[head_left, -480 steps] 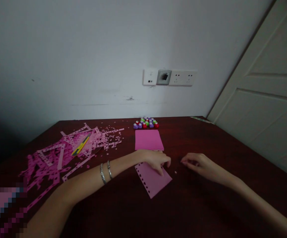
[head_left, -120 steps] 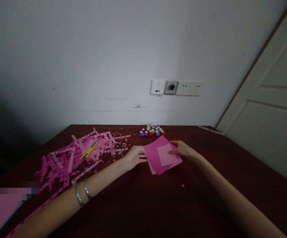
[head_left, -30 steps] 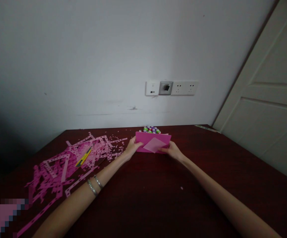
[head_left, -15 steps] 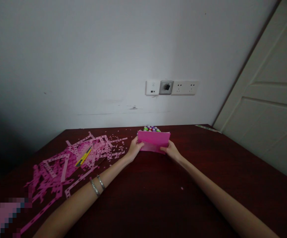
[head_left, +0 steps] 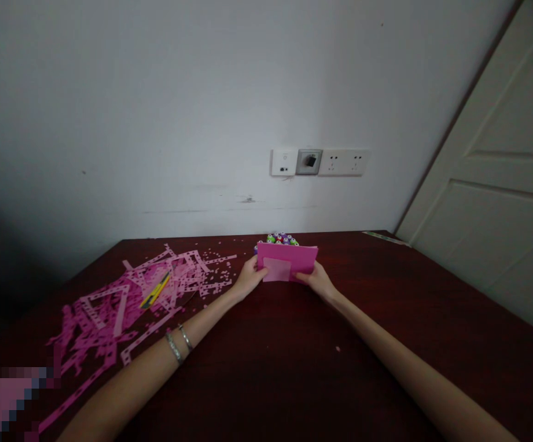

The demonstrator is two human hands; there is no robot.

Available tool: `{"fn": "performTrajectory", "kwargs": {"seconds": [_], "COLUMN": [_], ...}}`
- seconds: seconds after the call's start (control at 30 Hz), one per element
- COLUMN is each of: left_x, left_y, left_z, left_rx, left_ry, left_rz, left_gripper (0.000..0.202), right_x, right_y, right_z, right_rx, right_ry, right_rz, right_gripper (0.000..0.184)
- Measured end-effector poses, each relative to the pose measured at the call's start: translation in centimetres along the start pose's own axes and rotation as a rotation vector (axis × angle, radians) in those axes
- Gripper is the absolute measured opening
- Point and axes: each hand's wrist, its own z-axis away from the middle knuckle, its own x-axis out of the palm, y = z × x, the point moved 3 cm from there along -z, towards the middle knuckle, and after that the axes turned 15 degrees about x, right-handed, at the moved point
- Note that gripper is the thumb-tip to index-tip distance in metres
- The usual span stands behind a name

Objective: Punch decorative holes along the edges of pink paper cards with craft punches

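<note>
A stack of pink paper sheets (head_left: 294, 258) stands on edge on the dark red table (head_left: 266, 368), far from me near the wall. My left hand (head_left: 249, 277) grips its left side and my right hand (head_left: 315, 281) grips its right side, fingers closed on the paper. A smaller, paler pink sheet (head_left: 276, 269) lies against the front of the stack. Just behind the stack sits a cluster of small coloured craft punches (head_left: 281, 238), partly hidden by the paper.
A heap of pink punched paper strips and confetti (head_left: 123, 301) covers the table's left side, with a yellow utility knife (head_left: 156, 290) on it. Wall sockets (head_left: 319, 162) are on the white wall; a white door (head_left: 500, 202) stands at the right.
Earlier the sheets lay flat on the table; both hands gathered them and stood them on edge near the punches. In the last half second the pale sheet has squared up against the stack.
</note>
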Motion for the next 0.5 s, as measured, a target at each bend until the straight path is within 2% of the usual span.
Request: {"fn": "performTrajectory", "kwargs": {"seconds": [0.17, 0.3, 0.43, 0.5], "left_x": [0.0, 0.1, 0.9, 1.4], "left_y": [0.2, 0.3, 0.8, 1.4], "left_z": [0.0, 1.0, 2.2, 2.6], "left_rx": [0.024, -0.120, -0.273, -0.286], "left_ry": [-0.025, -0.042, -0.208, -0.313], "left_rz": [-0.089, -0.157, -0.150, -0.199], "left_gripper": [0.034, 0.026, 0.034, 0.040], "right_x": [0.2, 0.1, 0.5, 0.9], "right_y": [0.0, 0.4, 0.1, -0.6], "right_z": [0.0, 0.5, 1.9, 2.5], "right_rx": [-0.025, 0.039, 0.063, 0.011], "right_ry": [0.079, 0.137, 0.128, 0.113], "right_rz": [0.059, 0.194, 0.309, 0.429], "right_gripper": [0.043, 0.049, 0.061, 0.057]}}
